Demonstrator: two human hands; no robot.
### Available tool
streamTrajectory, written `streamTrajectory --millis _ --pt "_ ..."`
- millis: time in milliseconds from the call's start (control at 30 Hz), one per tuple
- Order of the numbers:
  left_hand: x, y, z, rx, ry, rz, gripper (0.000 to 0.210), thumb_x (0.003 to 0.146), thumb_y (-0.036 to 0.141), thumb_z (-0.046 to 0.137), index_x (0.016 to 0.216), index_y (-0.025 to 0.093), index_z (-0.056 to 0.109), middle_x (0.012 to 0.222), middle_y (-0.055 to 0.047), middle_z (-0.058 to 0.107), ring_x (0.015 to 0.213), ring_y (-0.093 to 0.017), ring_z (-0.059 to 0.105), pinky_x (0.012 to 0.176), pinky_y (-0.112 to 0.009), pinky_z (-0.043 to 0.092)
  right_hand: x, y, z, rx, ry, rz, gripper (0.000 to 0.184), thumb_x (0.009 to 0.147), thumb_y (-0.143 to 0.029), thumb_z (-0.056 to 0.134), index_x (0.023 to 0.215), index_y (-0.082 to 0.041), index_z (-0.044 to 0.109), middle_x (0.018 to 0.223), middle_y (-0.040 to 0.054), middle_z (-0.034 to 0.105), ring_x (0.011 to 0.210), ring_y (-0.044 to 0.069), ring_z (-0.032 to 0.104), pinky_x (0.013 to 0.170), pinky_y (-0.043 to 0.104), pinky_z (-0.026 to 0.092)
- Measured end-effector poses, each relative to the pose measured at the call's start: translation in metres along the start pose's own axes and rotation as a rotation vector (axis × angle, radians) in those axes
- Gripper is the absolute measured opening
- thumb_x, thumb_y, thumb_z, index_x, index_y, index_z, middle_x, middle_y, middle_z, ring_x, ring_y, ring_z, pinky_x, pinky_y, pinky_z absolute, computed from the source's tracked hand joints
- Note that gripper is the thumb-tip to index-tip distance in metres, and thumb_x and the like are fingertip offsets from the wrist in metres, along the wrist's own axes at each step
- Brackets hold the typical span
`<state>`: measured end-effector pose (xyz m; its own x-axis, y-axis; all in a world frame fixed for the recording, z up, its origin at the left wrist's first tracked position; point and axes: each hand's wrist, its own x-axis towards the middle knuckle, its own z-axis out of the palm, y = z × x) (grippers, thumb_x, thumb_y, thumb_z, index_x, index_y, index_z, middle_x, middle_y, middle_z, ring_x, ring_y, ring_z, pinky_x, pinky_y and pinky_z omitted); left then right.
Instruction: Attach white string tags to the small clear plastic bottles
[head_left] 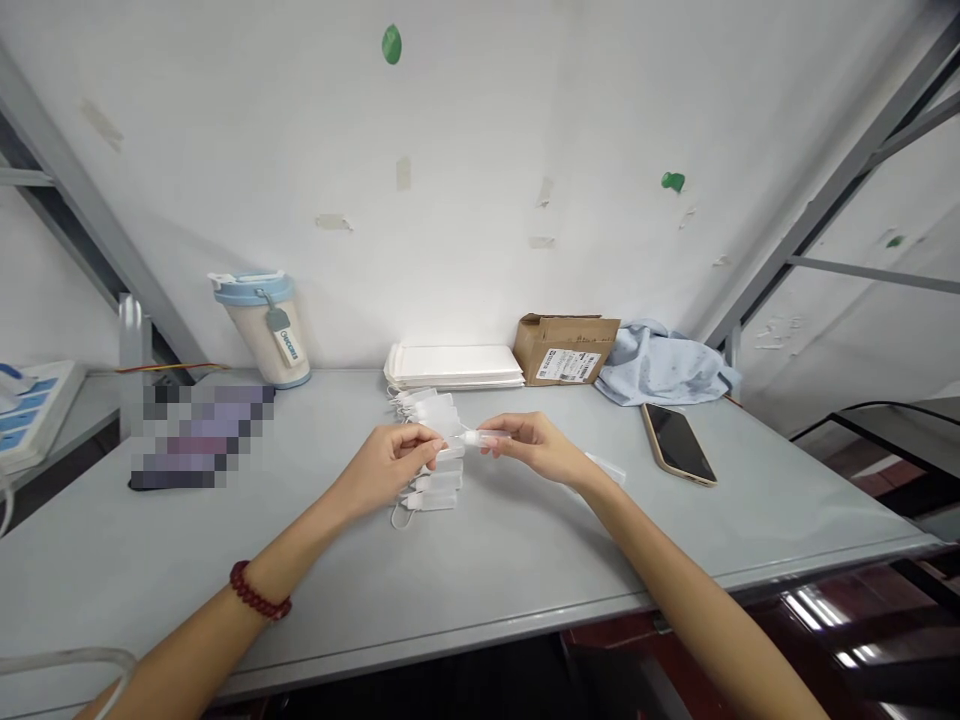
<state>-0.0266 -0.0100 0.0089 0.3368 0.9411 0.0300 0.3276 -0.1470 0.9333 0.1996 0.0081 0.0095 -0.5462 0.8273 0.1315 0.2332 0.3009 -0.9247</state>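
My right hand [529, 443] pinches a small translucent white plastic tube [474, 438] with a narrow end pointing left. Close to that narrow end, the fingertips of my left hand [397, 460] are pressed together; what lies between them is too small to make out. Under and around my left hand, several similar white tubes [439, 482] lie in a column on the grey table, some with a thin white cord loop [403, 517] at the left end. Another clear piece [606, 468] lies beside my right wrist, partly hidden by it.
Against the wall stand a blue-lidded cup [262, 325], a stack of white packets [455, 366] and a cardboard box [566, 348]. A light blue cloth [664, 365] and a phone [679, 443] lie at the right. A blurred-out purple item [206, 435] rests at the left.
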Motion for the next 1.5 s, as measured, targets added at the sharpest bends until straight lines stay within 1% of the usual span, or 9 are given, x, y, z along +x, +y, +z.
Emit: streamTrajectory --millis 200,433,600,967,1200,1500 --pt "-0.0002 0.0028 -0.0012 -0.041 0.002 -0.008 0.027 0.076 0.041 0.055 0.075 0.015 0.062 0.06 0.002 0.051 0.046 -0.007 0.037 0.045 -0.022 0.031 0.0 0.0009 -0.0007 0.005 -0.016 -0.006 0.025 0.084 -0.032 0.055 0.099 -0.016 0.066 0.084 0.0046 0.064 0.074 0.014 0.056 0.072 0.029 0.044" --pt "0.0007 0.0021 -0.0001 -0.02 -0.022 -0.011 0.027 0.076 0.041 0.053 0.074 0.015 0.061 0.06 0.002 0.05 0.047 -0.007 0.037 0.045 -0.022 0.031 -0.0007 0.0014 0.0002 0.007 -0.034 -0.013 0.026 0.084 -0.033 0.055 0.1 -0.016 0.066 0.085 0.005 0.065 0.075 0.014 0.056 0.072 0.029 0.044" --pt "-0.0003 0.0023 -0.0006 -0.01 -0.015 -0.009 0.028 0.077 0.041 0.053 0.071 0.015 0.06 0.056 0.003 0.048 0.046 -0.007 0.037 0.044 -0.021 0.032 -0.0014 0.0008 -0.0007 0.0 -0.01 -0.01 0.026 0.083 -0.035 0.055 0.098 -0.017 0.066 0.084 0.0052 0.065 0.076 0.015 0.056 0.074 0.03 0.045" --pt "-0.0014 0.004 -0.0018 -0.068 -0.028 -0.015 0.024 0.078 0.037 0.054 0.07 0.015 0.06 0.056 0.003 0.048 0.047 -0.007 0.034 0.047 -0.021 0.032 -0.0004 0.0016 0.0007 0.016 -0.029 0.0 0.027 0.082 -0.036 0.056 0.097 -0.016 0.066 0.085 0.0058 0.065 0.076 0.015 0.056 0.073 0.03 0.045" --pt "-0.0013 0.0058 -0.0016 -0.059 -0.023 -0.018 0.023 0.075 0.036 0.055 0.067 0.016 0.059 0.053 0.004 0.046 0.046 -0.007 0.035 0.046 -0.022 0.032 0.0005 0.0029 0.0024 0.019 -0.033 0.017 0.027 0.082 -0.037 0.057 0.096 -0.015 0.066 0.084 0.0053 0.065 0.075 0.015 0.057 0.072 0.029 0.045" --pt "-0.0012 0.0066 -0.0021 -0.04 -0.02 -0.014 0.022 0.074 0.035 0.054 0.066 0.016 0.059 0.055 0.002 0.048 0.046 -0.008 0.037 0.045 -0.022 0.034 0.001 0.005 0.0031 0.044 -0.025 0.015 0.027 0.081 -0.036 0.057 0.096 -0.016 0.066 0.083 0.0051 0.064 0.075 0.015 0.056 0.073 0.029 0.045"
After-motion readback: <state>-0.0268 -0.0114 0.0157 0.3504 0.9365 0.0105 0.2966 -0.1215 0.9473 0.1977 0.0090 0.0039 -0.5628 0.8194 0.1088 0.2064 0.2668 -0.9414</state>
